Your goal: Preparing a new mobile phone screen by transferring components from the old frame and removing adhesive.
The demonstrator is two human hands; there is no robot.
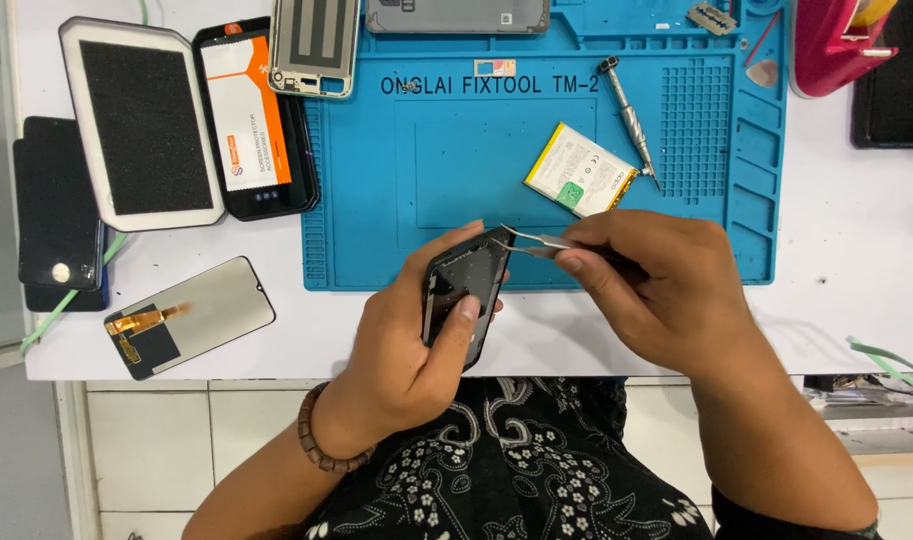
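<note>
My left hand grips a black phone frame, tilted upright over the near edge of the blue work mat. My right hand pinches metal tweezers, whose tips touch the top corner of the frame. A white and yellow phone battery lies on the mat just beyond the hands. A silver screwdriver rests beside the battery on the mat.
A detached phone screen with an orange flex cable lies on the white table at the left. A white-rimmed foam pad, a boxed screen protector and dark phone parts sit at the far left. A pink object stands at top right.
</note>
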